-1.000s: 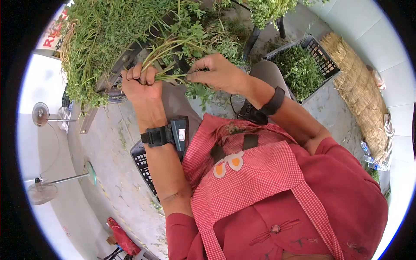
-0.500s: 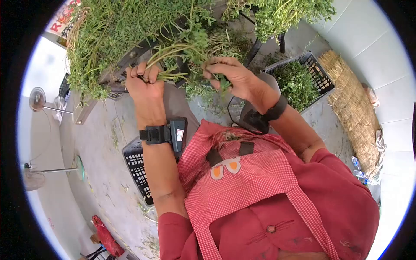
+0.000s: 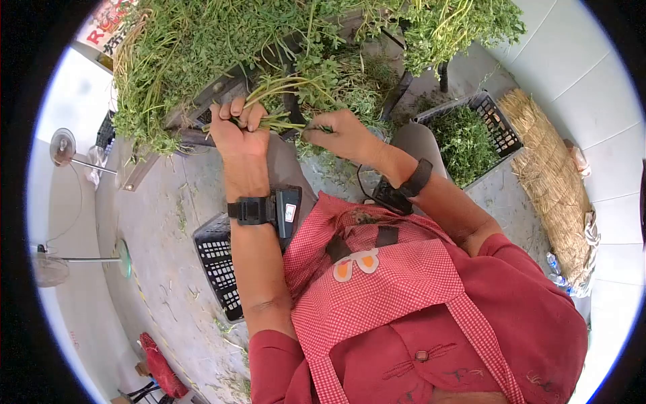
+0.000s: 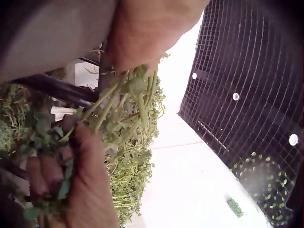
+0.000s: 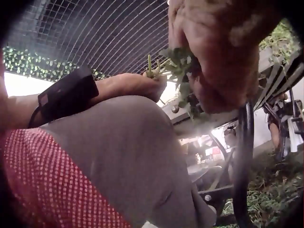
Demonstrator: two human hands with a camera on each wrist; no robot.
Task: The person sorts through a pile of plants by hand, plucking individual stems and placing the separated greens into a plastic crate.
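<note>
In the head view my left hand (image 3: 241,135) grips a small bunch of leafy green stems (image 3: 282,124), their cut ends pointing right. My right hand (image 3: 346,137) pinches at those stem ends with thumb and fingers. In the left wrist view, torn leaves (image 4: 64,185) show between the right hand's fingers, and stems run from the left hand (image 4: 152,35) down to its fingertips. The right wrist view shows a leafy sprig (image 5: 183,71) poking out from under the right hand. A big heap of the same greens (image 3: 215,57) lies just beyond both hands.
A black crate (image 3: 501,124) with loose greens stands right of the knee, beside a rolled straw mat (image 3: 548,182). Another black crate (image 3: 219,262) is on the floor at left. More greens (image 3: 464,30) overhang the metal-framed table (image 3: 148,165). Plastic bottles (image 3: 555,269) lie by the wall.
My right hand drew away from the stems with leaves in its fingers, then came back to the stem ends. The left hand keeps its hold on the bunch.
</note>
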